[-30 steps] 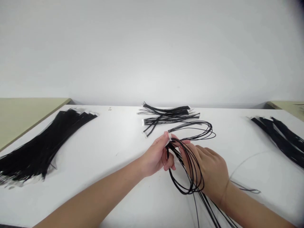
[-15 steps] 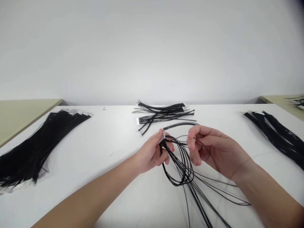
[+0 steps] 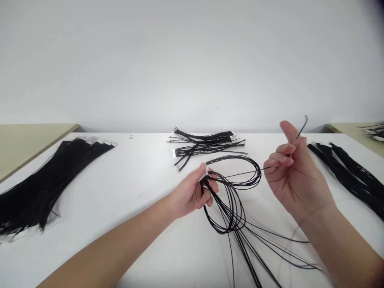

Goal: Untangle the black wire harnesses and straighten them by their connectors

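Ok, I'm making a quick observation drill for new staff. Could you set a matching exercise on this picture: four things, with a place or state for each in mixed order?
Column one
1. Left hand
2. Right hand
3. Largest wire pile
4. Small wire bundles

Column two
A. Near the middle of the far edge of the white table
B. Holding a single wire, its tip sticking up past the fingers
C. Pinching a white connector
D. On the left side of the table

Pairs: 1-C, 2-B, 3-D, 4-A

The wires (image 3: 235,226) look plastic-coated, the tabletop (image 3: 144,172) smooth, faintly glossy.
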Demonstrator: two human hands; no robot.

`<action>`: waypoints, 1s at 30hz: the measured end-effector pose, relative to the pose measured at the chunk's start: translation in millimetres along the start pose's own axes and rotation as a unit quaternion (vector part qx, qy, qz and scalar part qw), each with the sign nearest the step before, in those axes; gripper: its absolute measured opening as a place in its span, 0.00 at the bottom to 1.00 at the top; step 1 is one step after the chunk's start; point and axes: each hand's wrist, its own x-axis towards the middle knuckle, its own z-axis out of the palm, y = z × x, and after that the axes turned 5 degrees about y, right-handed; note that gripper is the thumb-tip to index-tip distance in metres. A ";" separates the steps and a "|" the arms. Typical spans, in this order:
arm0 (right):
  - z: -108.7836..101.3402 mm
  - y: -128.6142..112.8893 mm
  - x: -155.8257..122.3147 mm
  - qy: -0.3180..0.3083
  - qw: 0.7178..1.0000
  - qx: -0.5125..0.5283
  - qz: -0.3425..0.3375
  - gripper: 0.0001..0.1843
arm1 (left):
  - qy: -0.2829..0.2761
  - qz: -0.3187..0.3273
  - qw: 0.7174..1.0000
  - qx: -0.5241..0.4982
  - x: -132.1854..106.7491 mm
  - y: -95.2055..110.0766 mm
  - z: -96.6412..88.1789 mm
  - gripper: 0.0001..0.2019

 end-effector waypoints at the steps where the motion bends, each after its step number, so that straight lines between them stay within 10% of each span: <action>1: -1.2 -1.4 -1.3 -0.012 1.000 -0.008 -0.020 0.12 | -0.003 0.002 1.000 0.003 -0.2 0.3 0.4 0.20; 5: -5.2 1.7 -12.5 -0.125 0.980 -0.099 -0.119 0.09 | 0.002 0.014 1.000 0.005 -0.9 1.2 1.6 0.18; 9: -4.5 6.4 -19.0 -0.184 0.890 -0.327 -0.259 0.10 | -0.002 0.018 1.000 0.016 -0.5 0.9 1.1 0.18; 14: 0.6 5.6 -16.6 -0.251 0.809 -0.482 -0.224 0.07 | -0.027 0.030 0.999 0.031 1.1 -1.6 -1.0 0.19; 30: -0.7 9.4 -11.5 -0.232 0.825 -0.505 -0.099 0.09 | -0.057 0.035 0.997 0.043 0.8 -3.4 -2.4 0.20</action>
